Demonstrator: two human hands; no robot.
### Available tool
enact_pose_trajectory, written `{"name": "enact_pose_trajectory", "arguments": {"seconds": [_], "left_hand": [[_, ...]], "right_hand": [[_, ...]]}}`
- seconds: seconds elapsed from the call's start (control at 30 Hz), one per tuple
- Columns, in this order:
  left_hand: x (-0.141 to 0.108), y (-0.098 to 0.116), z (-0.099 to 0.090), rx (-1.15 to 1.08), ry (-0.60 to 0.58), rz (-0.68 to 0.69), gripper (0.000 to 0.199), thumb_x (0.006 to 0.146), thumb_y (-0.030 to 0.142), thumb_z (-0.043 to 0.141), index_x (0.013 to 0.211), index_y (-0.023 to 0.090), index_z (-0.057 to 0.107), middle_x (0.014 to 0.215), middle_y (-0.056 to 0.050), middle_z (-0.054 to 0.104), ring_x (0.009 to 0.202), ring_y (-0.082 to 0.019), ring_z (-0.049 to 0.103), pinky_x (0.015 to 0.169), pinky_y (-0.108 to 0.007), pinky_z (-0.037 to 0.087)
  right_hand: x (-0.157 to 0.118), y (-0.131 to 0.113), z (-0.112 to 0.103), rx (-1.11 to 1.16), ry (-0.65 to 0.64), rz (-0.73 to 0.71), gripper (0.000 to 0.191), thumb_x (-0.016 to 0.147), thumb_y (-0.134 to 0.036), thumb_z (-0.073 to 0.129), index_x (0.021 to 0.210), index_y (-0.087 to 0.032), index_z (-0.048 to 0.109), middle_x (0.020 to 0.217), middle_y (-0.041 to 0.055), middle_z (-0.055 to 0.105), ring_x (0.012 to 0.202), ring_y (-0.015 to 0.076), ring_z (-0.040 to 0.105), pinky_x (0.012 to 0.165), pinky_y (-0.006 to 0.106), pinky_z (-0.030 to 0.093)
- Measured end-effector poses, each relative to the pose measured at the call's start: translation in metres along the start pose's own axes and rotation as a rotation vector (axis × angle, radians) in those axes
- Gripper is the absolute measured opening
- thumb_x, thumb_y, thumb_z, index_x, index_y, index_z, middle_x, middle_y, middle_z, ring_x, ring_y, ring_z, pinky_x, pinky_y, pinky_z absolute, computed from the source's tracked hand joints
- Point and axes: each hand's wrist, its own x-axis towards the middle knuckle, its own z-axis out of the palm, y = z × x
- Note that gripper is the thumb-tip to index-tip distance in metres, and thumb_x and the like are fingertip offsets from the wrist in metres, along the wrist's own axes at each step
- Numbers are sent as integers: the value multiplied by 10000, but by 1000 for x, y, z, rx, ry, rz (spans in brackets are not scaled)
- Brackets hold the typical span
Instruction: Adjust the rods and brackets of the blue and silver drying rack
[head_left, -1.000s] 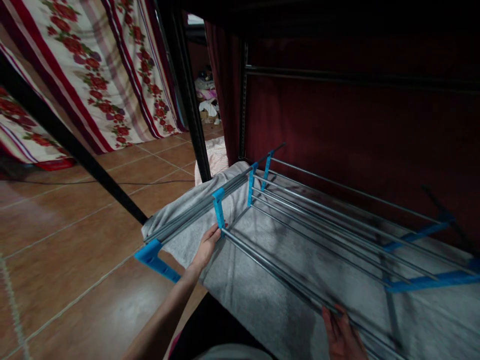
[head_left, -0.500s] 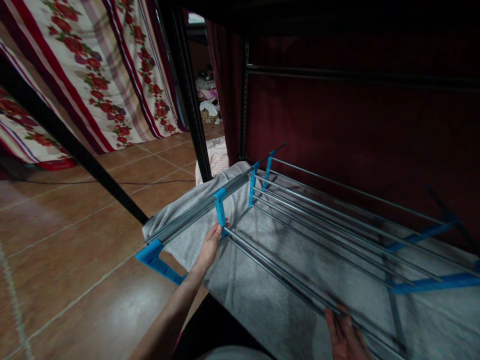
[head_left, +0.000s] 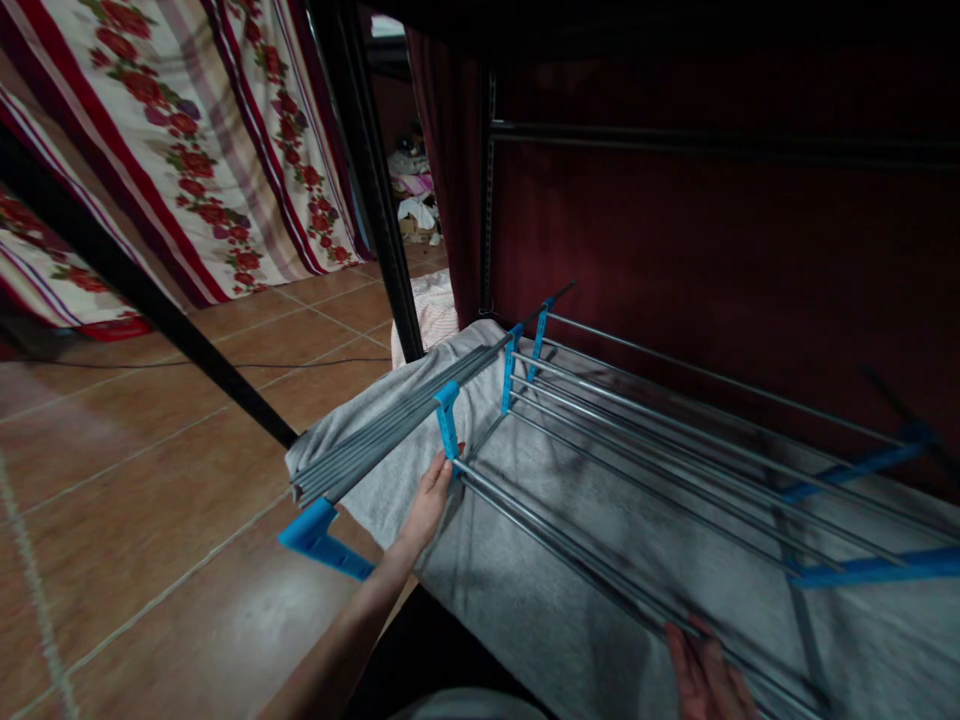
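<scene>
A rack of thin grey metal tubes with blue plastic brackets lies across a grey blanket. My left hand is closed on its near left corner, thumb along the lower end of a blue bracket where the front tubes enter. My right hand, at the bottom edge of the view, has its fingers curled at the same front tubes, farther right; its lower part is cut off. Several loose grey tubes lie bundled along the rack's left side. A blue end piece juts out over the floor there.
Black metal posts and a slanting black bar frame the bed. Behind the rack hangs a dark red curtain. A floral cloth hangs at the left over brown floor tiles, where a thin cable runs.
The rack has shifted slightly to the right, both hands moving with it. The tubes on the left now look more spread out, and the left blue end piece sits a little lower.
</scene>
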Motion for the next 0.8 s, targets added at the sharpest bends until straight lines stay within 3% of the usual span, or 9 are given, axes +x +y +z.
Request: {"name": "enact_pose_trajectory", "arguments": {"seconds": [0.1, 0.3, 0.5, 0.63, 0.8], "left_hand": [[-3, 2, 2, 13, -8, -3, 465, 929, 499, 512, 1239, 193, 675, 1384, -113, 632, 1410, -260, 467, 1244, -434, 236], [-6, 6, 6, 52, 22, -21, 456, 943, 492, 494, 1242, 191, 662, 1434, -98, 598, 1431, -253, 440, 1248, -417, 228], [-8, -2, 11, 74, 36, 35, 480, 971, 506, 448, 1269, 181, 639, 1450, -114, 579, 1429, -234, 440, 1247, -402, 230], [-6, -9, 12, 84, 61, 70, 503, 972, 534, 445, 1267, 175, 638, 1446, -128, 578, 1415, -243, 458, 1239, -411, 251], [-4, -13, 13, 87, 87, 79, 494, 971, 545, 445, 1235, 183, 654, 1403, -124, 613, 1385, -251, 491, 1230, -430, 274]], "right_hand": [[2, -5, -1, 55, 57, 84, 567, 592, -543, 883, 1064, -266, 736, 1084, 25, 774, 978, 186, 735, 762, 202, 622], [-5, -7, 3, 96, 99, 85, 607, 558, -483, 911, 1096, -270, 730, 1110, 24, 767, 968, 205, 742, 783, 229, 623], [-9, -9, 11, 42, 101, -10, 551, 624, -502, 860, 1107, -274, 724, 1129, 8, 759, 990, 198, 733, 847, 255, 613], [-2, -6, 5, -19, 84, -16, 557, 640, -551, 834, 1098, -258, 716, 1135, 26, 758, 1005, 228, 728, 844, 311, 621], [3, 0, -4, -14, 53, -51, 545, 632, -507, 861, 1092, -247, 727, 1115, 29, 762, 974, 213, 732, 767, 280, 622]]}}
